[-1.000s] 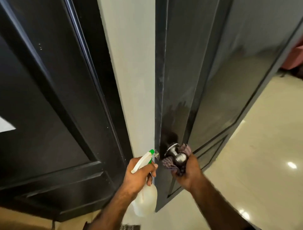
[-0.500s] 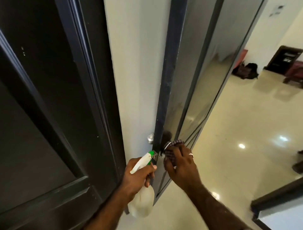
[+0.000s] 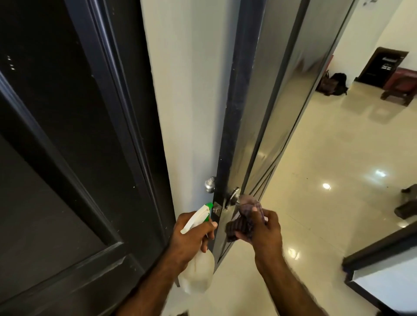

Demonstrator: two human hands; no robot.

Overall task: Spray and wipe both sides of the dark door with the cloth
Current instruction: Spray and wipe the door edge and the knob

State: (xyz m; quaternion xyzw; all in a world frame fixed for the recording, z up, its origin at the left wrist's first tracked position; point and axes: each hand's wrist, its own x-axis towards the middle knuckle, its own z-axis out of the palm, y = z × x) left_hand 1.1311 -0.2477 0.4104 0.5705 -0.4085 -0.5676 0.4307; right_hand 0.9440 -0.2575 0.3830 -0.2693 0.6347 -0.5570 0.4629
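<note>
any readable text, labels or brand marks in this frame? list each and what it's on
None can be read.
Dark cabinet at the far wall: pale marks on its front, too small and blurred to read.
Wall panel at the top edge: pale plate, cut off, no legible characters.
Spray bottle in the left hand: no label visible.
Cloth in the right hand: striped pattern only, no print.
</note>
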